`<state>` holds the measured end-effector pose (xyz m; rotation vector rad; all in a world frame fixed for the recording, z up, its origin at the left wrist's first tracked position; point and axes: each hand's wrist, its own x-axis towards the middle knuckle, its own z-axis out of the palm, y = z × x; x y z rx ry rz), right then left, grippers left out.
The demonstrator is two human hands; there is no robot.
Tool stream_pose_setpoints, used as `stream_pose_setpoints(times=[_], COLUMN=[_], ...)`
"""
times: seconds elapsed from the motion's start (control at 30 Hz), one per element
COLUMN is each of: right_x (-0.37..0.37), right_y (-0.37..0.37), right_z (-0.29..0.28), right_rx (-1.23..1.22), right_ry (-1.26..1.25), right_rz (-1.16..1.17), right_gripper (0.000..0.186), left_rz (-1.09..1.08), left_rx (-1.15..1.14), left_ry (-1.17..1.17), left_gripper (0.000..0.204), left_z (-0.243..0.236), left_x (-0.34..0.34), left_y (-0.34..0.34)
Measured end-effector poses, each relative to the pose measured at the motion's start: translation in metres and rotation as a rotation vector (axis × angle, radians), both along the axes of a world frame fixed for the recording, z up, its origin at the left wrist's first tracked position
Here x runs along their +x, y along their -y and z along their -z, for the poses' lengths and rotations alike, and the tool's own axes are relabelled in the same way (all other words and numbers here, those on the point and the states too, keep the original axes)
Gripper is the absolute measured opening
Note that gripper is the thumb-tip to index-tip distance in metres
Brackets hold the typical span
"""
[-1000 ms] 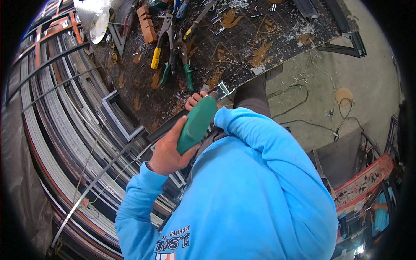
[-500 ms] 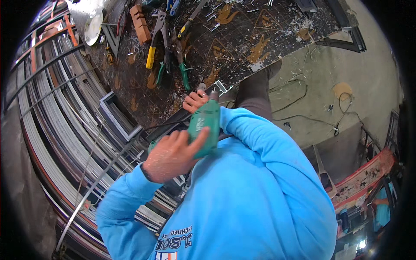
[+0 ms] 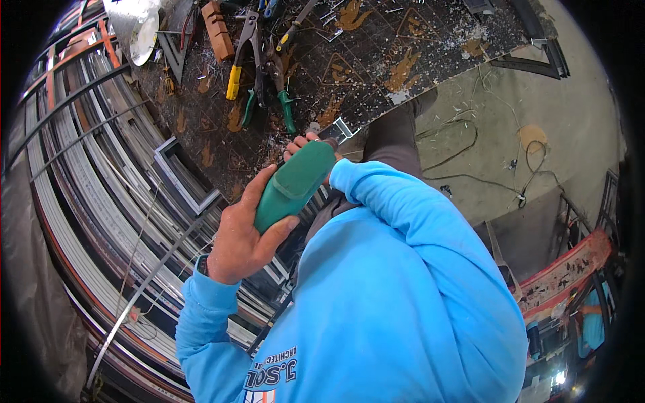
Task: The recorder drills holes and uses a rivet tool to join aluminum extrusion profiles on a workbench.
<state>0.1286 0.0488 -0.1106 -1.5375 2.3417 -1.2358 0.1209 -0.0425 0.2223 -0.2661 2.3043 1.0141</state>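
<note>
My left hand (image 3: pixel 245 232) is wrapped around the rear of a green power drill (image 3: pixel 295 181), thumb on one side and fingers on the other. The drill tilts toward the table edge, its rounded green back facing up; its dark front end (image 3: pixel 329 143) is close to the end of a pale metal profile (image 3: pixel 343 129). Beyond the drill, the curled fingers of my right hand (image 3: pixel 301 143) grip the profile at the table edge. The drill body covers most of that hand, and the drill bit is hidden.
On the dark, chip-strewn table (image 3: pixel 376 80) lie yellow-handled pliers (image 3: pixel 245 54), green-handled snips (image 3: pixel 285 111), a reddish-brown block (image 3: pixel 217 30) and a metal triangle (image 3: pixel 176 60). Long profiles (image 3: pixel 94 195) fill a rack at left. A cable (image 3: pixel 463 176) trails over the floor at right.
My left hand has shifted its hold on the drill, and the drill has rolled so its rounded back faces up. My right hand stays by the profile, now more covered.
</note>
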Motion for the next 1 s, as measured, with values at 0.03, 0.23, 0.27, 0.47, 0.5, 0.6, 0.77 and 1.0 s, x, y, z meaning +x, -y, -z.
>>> stream_pose_setpoints(times=[0.03,0.23,0.27,0.47,0.5,0.6,0.77,1.0], right_x=[-0.002,0.020,0.019,-0.013,-0.006,-0.001,0.019,0.008], right_y=[0.000,0.012,0.008,-0.015,-0.014,-0.009,0.009,0.006], right_z=[-0.004,0.032,0.025,-0.023,-0.014,-0.008,0.035,0.006], right_rx=[-0.020,0.110,0.107,0.000,-0.039,-0.031,0.201,0.024], right_ry=[-0.145,-0.049,-0.047,0.445,0.424,0.404,0.324,0.213], right_rz=[0.034,0.008,0.005,-0.157,-0.130,-0.128,-0.276,-0.027], right_gripper=[0.034,0.042,0.042,0.035,0.035,0.035,0.032,0.023], left_rz=[-0.006,0.043,0.027,-0.020,0.027,-0.213,-0.316,-0.060], left_rx=[-0.004,-0.041,-0.039,-0.019,0.000,0.010,0.085,-0.045], left_ry=[-0.001,-0.018,0.028,0.064,-0.060,0.175,0.200,0.015], left_gripper=[0.076,0.073,0.071,0.067,0.067,0.068,0.063,0.072], left_z=[0.002,0.008,0.007,0.014,0.019,0.011,0.017,0.031], left_x=[0.002,-0.006,-0.009,-0.026,-0.025,-0.036,-0.044,-0.004], left_y=[0.000,-0.007,-0.006,0.010,0.011,0.010,0.014,0.009])
